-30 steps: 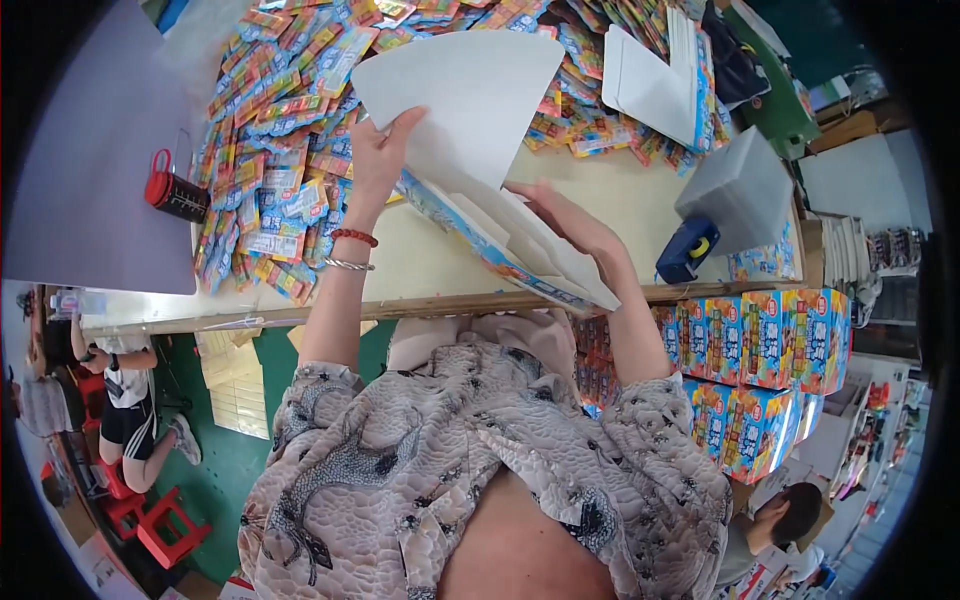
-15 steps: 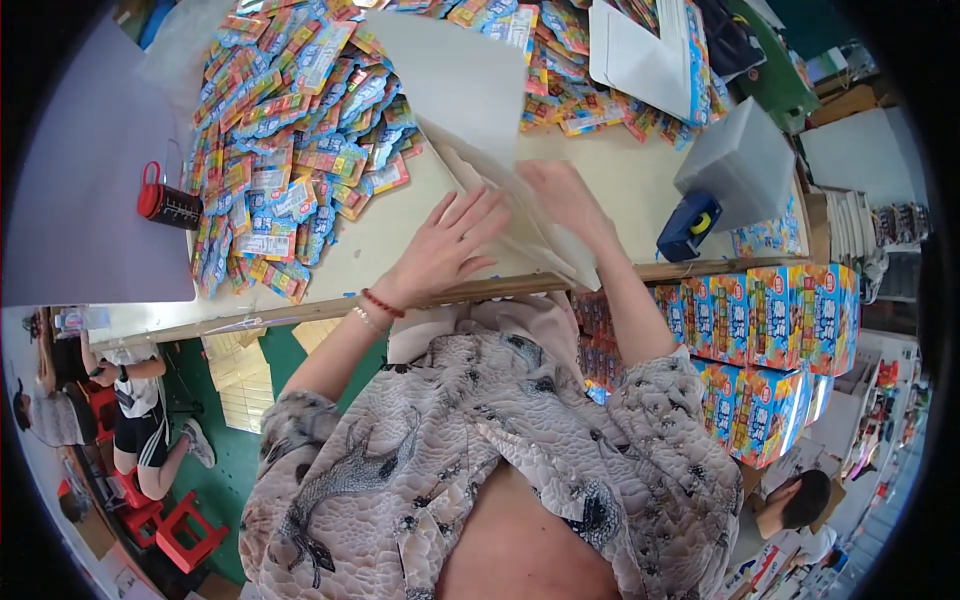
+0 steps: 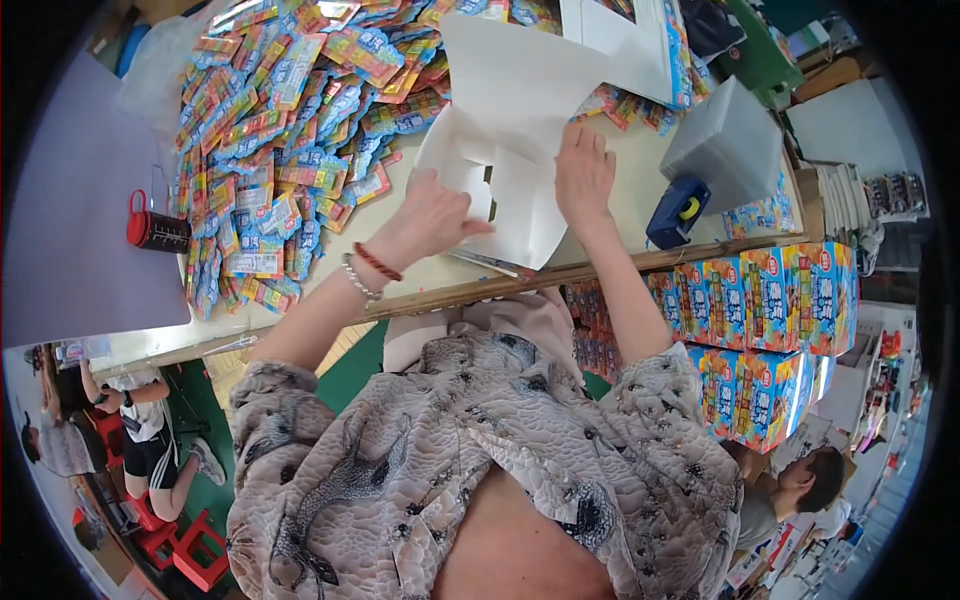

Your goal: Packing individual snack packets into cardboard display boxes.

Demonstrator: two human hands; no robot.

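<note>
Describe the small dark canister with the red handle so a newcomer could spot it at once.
Start at the big heap of colourful packets covering the left part of the table. Just past the heap's left edge, on a plain grey sheet, lies the canister. It is the only dark cylinder there, with a red loop handle, away from both hands.

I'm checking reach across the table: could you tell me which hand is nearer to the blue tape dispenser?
Right. The right hand rests on the white cardboard sheet just left of the blue tape dispenser; the left hand lies farther left.

Matt white cardboard sheet (image 3: 520, 130), glossy plastic packets (image 3: 290, 130), smooth pale table (image 3: 620, 215) with wooden edge.
</note>
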